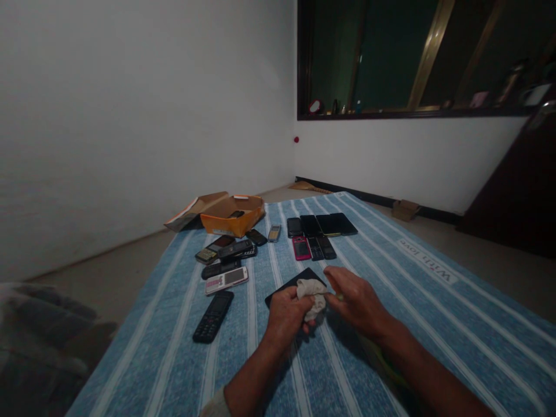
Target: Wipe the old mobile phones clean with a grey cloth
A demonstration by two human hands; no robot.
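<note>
My left hand (286,315) is closed around a crumpled whitish cloth (310,289), its thumb pressed on top. Just right of the cloth is my right hand (354,298), fingers stretched forward and apart from the thumb, whose tip is at the cloth's edge. Partly behind the cloth and my left hand shows a flat black device (284,288), like a large phone or tablet; whether it rests on the cover or is held, I cannot tell. A black keypad phone (212,317) lies to the left of my hands.
Several old phones (234,250) are heaped at left, a white-and-pink phone (226,280) nearest. Beyond my hands, phones lie in two rows, including a red phone (301,248) and black touchscreen phones (310,226). An open orange box (232,223) stands at the blue striped cover's (391,278) far end.
</note>
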